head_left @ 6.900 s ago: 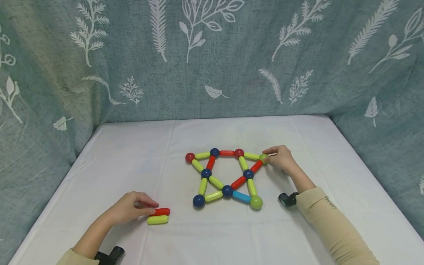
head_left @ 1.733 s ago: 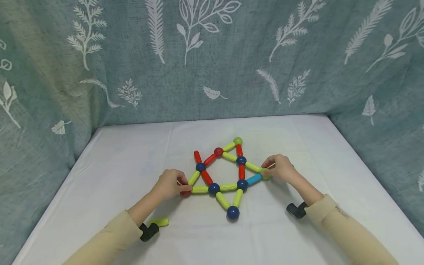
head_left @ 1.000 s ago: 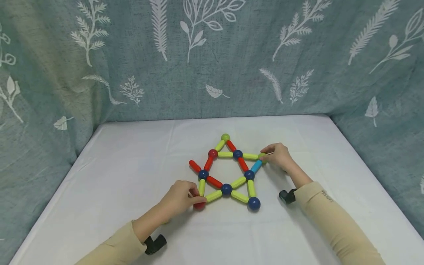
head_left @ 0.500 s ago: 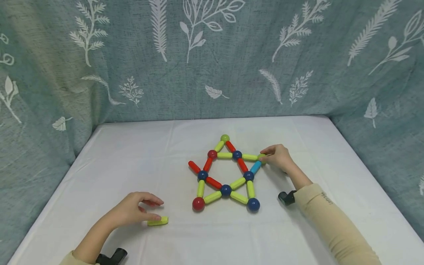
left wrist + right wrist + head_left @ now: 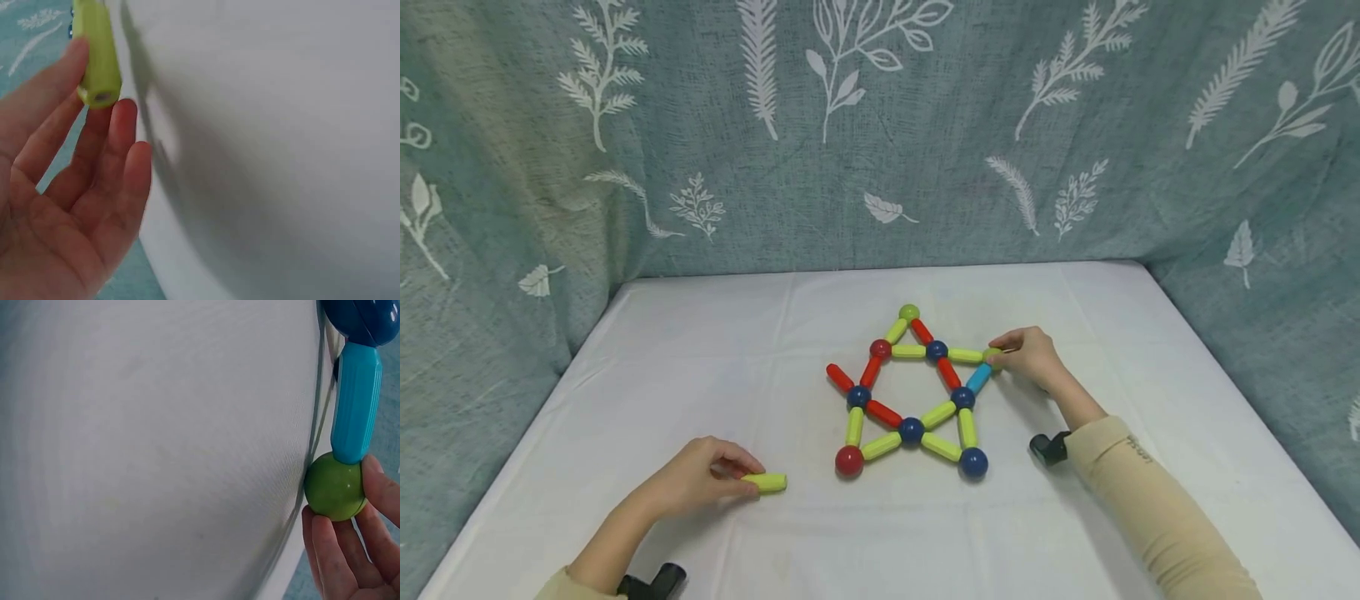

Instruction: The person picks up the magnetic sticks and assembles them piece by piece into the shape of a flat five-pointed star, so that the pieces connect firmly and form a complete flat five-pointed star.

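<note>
My left hand point(image 5: 696, 475) pinches a yellow-green magnetic rod point(image 5: 772, 482) between thumb and fingers, left of a flat frame of rods and balls. In the left wrist view the rod's point(image 5: 100, 59) near end shows a small round socket. My right hand point(image 5: 1033, 360) grips the green ball point(image 5: 334, 486) at the frame's right corner. A light blue rod point(image 5: 356, 403) joins that ball to a dark blue ball point(image 5: 963, 398). On the frame's left side, a red rod point(image 5: 839, 378) sticks out from another dark blue ball point(image 5: 859, 397), its outer end free.
The frame lies on a white-clothed table point(image 5: 715, 350). A red ball point(image 5: 849, 462) and a dark blue ball point(image 5: 973, 463) form its near corners; a green ball point(image 5: 909, 313) tops the far one. Behind hangs a leaf-patterned teal curtain point(image 5: 880, 167).
The frame has been turned and has gained the jutting red rod. My left hand let go of the red ball, moved back left and took up the yellow-green rod.
</note>
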Available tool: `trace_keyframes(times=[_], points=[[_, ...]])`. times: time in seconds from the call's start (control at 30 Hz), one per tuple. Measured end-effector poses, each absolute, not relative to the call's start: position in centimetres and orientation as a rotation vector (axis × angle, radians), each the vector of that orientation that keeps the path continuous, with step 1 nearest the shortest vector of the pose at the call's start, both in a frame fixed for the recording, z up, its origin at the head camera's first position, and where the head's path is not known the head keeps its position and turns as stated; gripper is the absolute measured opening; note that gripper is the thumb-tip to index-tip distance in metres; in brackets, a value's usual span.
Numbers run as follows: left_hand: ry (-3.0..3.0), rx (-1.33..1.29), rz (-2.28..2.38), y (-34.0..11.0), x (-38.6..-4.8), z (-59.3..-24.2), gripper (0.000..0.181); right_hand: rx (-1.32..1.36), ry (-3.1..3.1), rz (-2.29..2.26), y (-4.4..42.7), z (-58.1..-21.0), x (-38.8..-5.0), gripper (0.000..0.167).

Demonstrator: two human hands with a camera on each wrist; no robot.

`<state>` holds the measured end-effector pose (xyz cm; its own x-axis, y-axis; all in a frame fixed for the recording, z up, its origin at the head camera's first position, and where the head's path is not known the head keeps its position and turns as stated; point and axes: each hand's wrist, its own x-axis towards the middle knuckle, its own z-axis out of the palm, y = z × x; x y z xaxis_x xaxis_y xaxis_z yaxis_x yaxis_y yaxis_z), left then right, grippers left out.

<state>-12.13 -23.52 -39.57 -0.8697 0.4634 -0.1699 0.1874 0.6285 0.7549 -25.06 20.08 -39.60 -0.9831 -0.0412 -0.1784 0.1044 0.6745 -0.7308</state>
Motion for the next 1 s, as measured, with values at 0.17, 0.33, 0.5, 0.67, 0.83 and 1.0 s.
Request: trace_keyframes(times=[0.17, 0.33, 0.5, 0.67, 0.83, 1.0], points=[[2.662, 0.526, 1.091, -21.3, -16.4, -38.3, 0.020, 0.047, 2.713, -1.192, 20.3, -39.5, -25.1, 0.033], [2.788, 0.412, 1.070, -18.0, -20.9, -37.9, 0.021, 0.053, 2.708, -1.192, 20.1, -39.5, -25.0, 0.033], [2.832, 0.292, 1.085, -15.3, -23.9, -38.4, 0.021, 0.061, 2.712, -1.190, 19.9, -39.6, -25.0, 0.033], [2.824, 0.223, 1.107, -13.6, -25.6, -39.7, 0.021, 0.061, 2.708, -1.214, 20.0, -39.8, -25.0, 0.033], [2.816, 0.167, 1.113, -12.7, -26.0, -40.4, 0.021, 0.058, 2.705, -1.229, 20.0, -39.7, -24.9, 0.033], [2.818, 0.148, 1.101, -12.6, -25.9, -40.8, 0.022, 0.076, 2.707, -1.217, 19.9, -39.7, -25.0, 0.032]])
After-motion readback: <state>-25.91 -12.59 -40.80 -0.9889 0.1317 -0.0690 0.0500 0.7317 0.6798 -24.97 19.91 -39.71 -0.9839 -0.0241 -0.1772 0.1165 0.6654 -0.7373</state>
